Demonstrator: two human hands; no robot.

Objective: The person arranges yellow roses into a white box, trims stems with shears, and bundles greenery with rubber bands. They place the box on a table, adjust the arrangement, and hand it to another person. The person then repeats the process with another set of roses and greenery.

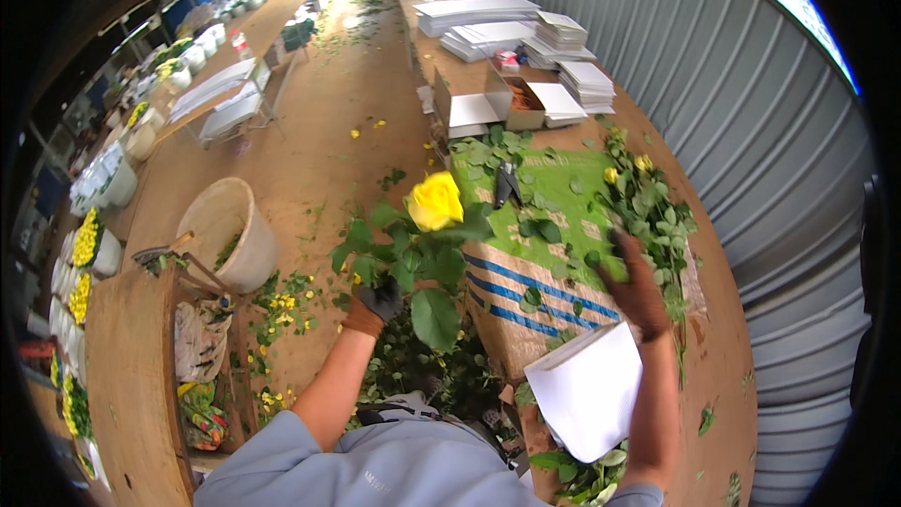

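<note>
A yellow rose [435, 201] with broad green leaves [435, 319] stands up in front of me. My left hand [377, 302], in a dark-tipped brown glove, is closed round its stem, partly hidden by the foliage. My right hand [636, 286], gloved the same way, hovers over the worktable with thumb and fingers apart, nothing between them. Below it lies a woven sack [535, 272], green with blue stripes, scattered with loose leaves. Leafy rose stems [657, 207] with small yellow blooms lie just beyond that hand. A white paper pad [589, 390] sits beside my right forearm.
Dark-handled shears [507, 185] rest on the sack. Farther back are an open cardboard box [522, 101] and stacks of white sheets [479, 14]. A pale bucket [246, 235] stands left, near a wooden board [127, 385]. Corrugated metal wall [751, 131] runs along the right.
</note>
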